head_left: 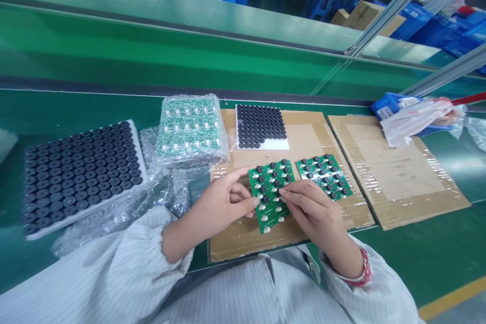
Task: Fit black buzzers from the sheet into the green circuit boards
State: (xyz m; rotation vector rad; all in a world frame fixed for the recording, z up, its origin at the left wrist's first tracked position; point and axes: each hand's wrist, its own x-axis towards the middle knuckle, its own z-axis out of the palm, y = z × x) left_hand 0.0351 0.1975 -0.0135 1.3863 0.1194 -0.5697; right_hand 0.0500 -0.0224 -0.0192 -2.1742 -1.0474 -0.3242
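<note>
My left hand grips a green circuit board panel by its left edge, thumb on top and fingers underneath. Black round buzzers sit in rows over its upper part; the lower part shows small white connectors. At the panel's right edge, the fingertips of my right hand are pinched together on a black buzzer, which they partly cover. Just beyond that hand, a second green panel set with black buzzers lies on the cardboard. Behind the held panel is a white foam tray with rows of buzzers.
A larger foam tray full of buzzers lies at left. Bubble-wrapped circuit boards are stacked beside it. Cardboard sheets cover part of the green bench. A blue bin with plastic bags stands right; a metal frame rises behind.
</note>
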